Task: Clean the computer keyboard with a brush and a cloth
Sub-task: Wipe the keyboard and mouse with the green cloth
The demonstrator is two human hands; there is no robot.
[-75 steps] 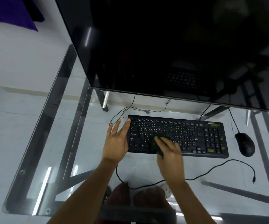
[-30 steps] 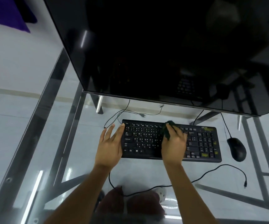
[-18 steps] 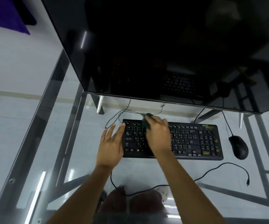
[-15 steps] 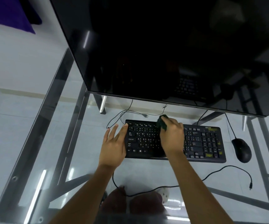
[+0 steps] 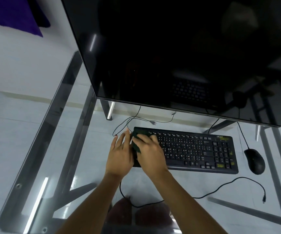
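Black against the clear glass desk (image 5: 35, 135), the keyboard (image 5: 195, 149) lies flat toward the desk's middle, its long side running parallel to the near edge. The right hand (image 5: 150, 153) presses down on the keyboard's left end, fingers curled over a dark cloth (image 5: 136, 146) that is bunched beneath them and touches the keys; only a small dark fold shows at the fingertips. The left hand (image 5: 119, 154) is open, fingers spread and flat, resting against the keyboard's left edge and partly on the glass beside it. A dark monitor (image 5: 178, 51) stands behind the keyboard, toward the far edge, its screen switched off and reflecting the keys. A black mouse (image 5: 254, 161) sits just beside the keyboard's right end, apart from it. A thin black cable (image 5: 220, 188) loops across the glass between the keyboard and the near edge. The desk's metal frame (image 5: 79, 132) shows through the glass on the left side.
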